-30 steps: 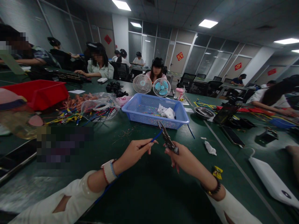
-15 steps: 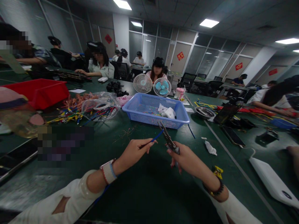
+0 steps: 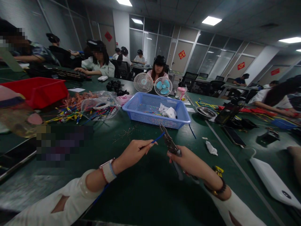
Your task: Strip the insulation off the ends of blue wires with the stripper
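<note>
Pinched in the fingers of my left hand [image 3: 133, 154] is a blue wire [image 3: 158, 138], its end angled up to the right. The rest of the wire trails below my left forearm. My right hand [image 3: 191, 160] is wrapped round the handles of wire strippers [image 3: 171, 143], whose dark metal jaws point up and left. The wire's end meets the side of the jaws; whether it lies between them I cannot tell. Behind both hands stands a blue plastic basket [image 3: 156, 119] holding crumpled white tissue [image 3: 168, 111] and small coloured scraps.
Left of the basket lie a clear plastic bag [image 3: 100, 105] and a heap of coloured wires [image 3: 68, 114], near a red bin [image 3: 47, 94]. A metal bowl [image 3: 206, 113], a phone [image 3: 232, 136] and a white power bank [image 3: 274, 180] are on the right. Several people sit around.
The strippers' handles have spread apart in my right hand, and their jaws look closer together. My left hand and the wire have hardly moved.
</note>
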Available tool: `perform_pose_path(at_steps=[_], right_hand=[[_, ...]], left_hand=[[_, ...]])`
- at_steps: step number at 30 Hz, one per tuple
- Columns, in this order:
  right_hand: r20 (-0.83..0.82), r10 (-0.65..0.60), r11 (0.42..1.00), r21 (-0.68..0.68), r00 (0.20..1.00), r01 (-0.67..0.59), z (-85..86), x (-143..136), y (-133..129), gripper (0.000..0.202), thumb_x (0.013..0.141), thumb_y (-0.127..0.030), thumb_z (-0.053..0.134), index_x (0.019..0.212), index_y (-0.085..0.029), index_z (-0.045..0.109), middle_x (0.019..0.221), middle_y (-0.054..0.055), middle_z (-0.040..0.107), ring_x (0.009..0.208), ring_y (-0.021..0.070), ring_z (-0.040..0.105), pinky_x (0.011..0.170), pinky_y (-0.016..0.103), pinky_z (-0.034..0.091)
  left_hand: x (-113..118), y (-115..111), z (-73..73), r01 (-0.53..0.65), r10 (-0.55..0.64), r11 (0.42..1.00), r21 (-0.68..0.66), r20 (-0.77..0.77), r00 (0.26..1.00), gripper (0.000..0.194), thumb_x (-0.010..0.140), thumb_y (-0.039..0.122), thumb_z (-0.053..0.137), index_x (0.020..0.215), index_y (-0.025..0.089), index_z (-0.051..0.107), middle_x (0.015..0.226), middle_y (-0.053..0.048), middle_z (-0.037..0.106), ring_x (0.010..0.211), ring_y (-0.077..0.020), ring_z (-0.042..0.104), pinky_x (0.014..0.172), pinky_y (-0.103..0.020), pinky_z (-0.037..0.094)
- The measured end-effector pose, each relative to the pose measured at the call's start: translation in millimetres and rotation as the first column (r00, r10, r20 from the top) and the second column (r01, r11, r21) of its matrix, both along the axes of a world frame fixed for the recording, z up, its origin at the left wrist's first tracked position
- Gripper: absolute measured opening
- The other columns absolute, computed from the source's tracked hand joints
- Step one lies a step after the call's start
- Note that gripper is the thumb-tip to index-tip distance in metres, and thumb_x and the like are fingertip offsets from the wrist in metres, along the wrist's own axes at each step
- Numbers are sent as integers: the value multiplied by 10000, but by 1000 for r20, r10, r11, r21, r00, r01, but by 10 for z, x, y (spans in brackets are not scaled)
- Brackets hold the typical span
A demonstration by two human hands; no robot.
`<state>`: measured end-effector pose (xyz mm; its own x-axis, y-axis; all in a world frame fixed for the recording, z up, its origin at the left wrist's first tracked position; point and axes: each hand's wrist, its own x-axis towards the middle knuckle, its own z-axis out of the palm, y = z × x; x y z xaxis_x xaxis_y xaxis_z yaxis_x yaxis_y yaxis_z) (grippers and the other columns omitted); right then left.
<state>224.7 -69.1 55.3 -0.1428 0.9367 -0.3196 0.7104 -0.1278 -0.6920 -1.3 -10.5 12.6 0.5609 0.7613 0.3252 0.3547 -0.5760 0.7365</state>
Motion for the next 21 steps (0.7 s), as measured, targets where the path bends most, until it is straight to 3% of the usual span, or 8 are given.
perform_pose_path(at_steps=[4, 10, 13, 17, 21], right_hand=[[-192, -3, 994, -110, 981, -19, -68, 13, -4, 303, 851, -452, 516, 815, -161, 592, 504, -66, 496, 331, 62, 397, 313, 180, 292], [-478, -25, 969, -228, 878, -96, -170, 31, -3, 356, 839, -488, 554, 786, -143, 624, 362, -108, 371, 282, 49, 325, 292, 162, 256], [-579, -68, 953, -279, 813, -120, -157, -10, -7, 345, 813, -478, 595, 786, -135, 615, 393, -92, 446, 268, 38, 314, 263, 156, 226], [-674, -157, 928, -352, 722, -126, -146, -70, 0, 300, 777, -429, 644, 813, -135, 594, 596, -23, 639, 259, 11, 302, 243, 156, 218], [-724, -204, 914, -383, 659, -138, -176, -85, 14, 260, 783, -379, 650, 830, -128, 601, 687, 7, 682, 281, -2, 294, 251, 148, 212]], left_hand=[[-4, 9, -19, 8, -8, 1000, 2, 10, 1000, 340, 954, 333, 451, 1106, 144, 690, 609, 38, 551, 576, -109, 521, 558, -192, 368], [0, 13, -35, 12, -12, 1000, -16, 18, 1000, 320, 954, 337, 448, 1056, 165, 699, 609, 46, 544, 576, -105, 513, 556, -191, 353], [3, 15, -48, 10, -9, 999, -33, 27, 1000, 326, 950, 344, 451, 1047, 162, 703, 606, 44, 546, 574, -106, 504, 552, -191, 351], [8, 18, -64, -5, 7, 998, -60, 32, 999, 345, 940, 359, 456, 1060, 152, 704, 600, 40, 546, 560, -108, 486, 537, -194, 343], [14, 22, -60, -5, 7, 997, -77, 23, 1000, 353, 935, 365, 450, 1063, 151, 701, 595, 40, 537, 552, -109, 482, 526, -195, 339]])
